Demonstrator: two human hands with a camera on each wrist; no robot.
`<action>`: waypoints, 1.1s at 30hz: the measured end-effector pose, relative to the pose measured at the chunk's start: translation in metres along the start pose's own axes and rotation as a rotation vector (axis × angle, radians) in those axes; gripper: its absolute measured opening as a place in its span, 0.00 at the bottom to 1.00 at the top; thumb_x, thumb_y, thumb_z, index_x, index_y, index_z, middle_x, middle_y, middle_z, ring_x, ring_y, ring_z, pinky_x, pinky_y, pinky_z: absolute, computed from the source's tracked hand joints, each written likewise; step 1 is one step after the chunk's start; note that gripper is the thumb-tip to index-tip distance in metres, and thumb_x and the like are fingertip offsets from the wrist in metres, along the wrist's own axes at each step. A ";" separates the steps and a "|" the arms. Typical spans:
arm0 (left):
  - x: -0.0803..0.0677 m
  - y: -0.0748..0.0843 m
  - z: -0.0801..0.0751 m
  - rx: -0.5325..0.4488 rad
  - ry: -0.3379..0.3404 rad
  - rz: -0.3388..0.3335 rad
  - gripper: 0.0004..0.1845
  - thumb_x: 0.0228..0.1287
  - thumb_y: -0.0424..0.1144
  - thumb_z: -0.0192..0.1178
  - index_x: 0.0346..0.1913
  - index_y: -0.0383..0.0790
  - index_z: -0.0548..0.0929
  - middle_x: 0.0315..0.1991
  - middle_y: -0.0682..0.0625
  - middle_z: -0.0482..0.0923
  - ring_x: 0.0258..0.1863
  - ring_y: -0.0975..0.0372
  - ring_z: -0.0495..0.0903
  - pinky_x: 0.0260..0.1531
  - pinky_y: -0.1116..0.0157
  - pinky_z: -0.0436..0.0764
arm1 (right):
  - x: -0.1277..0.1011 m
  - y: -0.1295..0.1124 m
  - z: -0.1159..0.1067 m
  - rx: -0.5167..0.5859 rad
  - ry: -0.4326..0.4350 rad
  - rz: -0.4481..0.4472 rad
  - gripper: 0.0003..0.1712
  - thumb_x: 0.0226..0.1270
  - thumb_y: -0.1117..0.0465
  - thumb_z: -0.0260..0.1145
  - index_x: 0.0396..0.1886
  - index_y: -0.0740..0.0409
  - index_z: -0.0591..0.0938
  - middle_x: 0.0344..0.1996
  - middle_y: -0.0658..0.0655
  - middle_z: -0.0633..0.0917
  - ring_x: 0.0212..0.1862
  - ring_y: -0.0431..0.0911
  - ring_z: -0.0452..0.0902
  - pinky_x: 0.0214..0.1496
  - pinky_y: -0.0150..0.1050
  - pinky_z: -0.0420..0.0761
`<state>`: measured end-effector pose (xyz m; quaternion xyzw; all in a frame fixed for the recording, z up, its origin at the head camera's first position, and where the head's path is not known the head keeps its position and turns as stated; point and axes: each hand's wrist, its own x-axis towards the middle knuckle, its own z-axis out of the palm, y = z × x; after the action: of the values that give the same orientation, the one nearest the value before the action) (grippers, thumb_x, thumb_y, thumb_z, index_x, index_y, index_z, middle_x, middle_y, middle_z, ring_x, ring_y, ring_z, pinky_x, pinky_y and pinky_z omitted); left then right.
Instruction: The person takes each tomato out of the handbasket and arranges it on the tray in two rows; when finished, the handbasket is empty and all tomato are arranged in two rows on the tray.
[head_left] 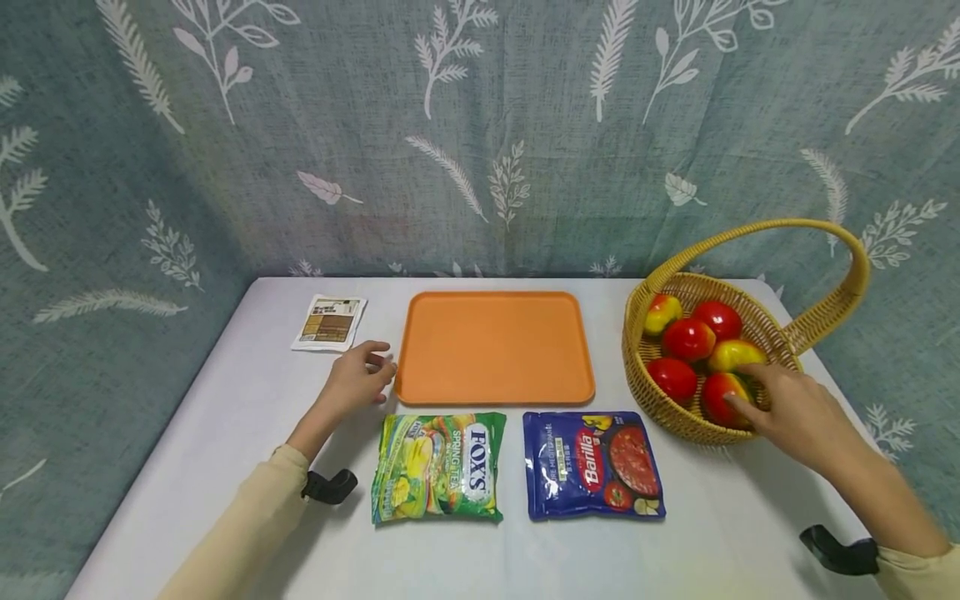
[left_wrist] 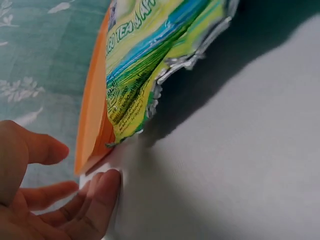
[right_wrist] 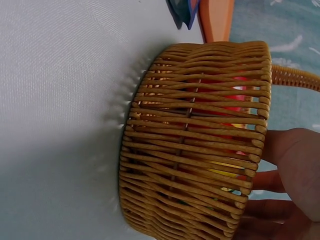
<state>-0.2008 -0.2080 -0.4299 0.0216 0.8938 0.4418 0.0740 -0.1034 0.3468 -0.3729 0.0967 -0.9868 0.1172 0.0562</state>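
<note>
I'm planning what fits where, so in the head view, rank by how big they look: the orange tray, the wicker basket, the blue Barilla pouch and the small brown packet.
1. Wicker basket, counting its handle; otherwise about level with the tray.
2. Orange tray.
3. Blue Barilla pouch, nearer the camera.
4. Small brown packet, farthest back.

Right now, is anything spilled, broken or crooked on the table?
Nothing stands out. The orange tray, candy bag and sauce pouch lie flat and closed, and the apples sit inside the upright wicker basket.
</note>
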 end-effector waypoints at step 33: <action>0.024 0.002 0.009 0.017 -0.016 0.021 0.27 0.63 0.25 0.58 0.66 0.28 0.72 0.41 0.38 0.79 0.38 0.52 0.82 0.24 0.62 0.85 | 0.009 0.006 0.012 0.096 -0.034 -0.037 0.36 0.51 0.56 0.79 0.55 0.75 0.78 0.40 0.71 0.84 0.33 0.54 0.77 0.33 0.51 0.79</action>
<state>-0.2232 -0.1970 -0.4364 0.0350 0.8966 0.4348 0.0765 -0.1148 0.3479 -0.3844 0.1193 -0.9789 0.1615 0.0367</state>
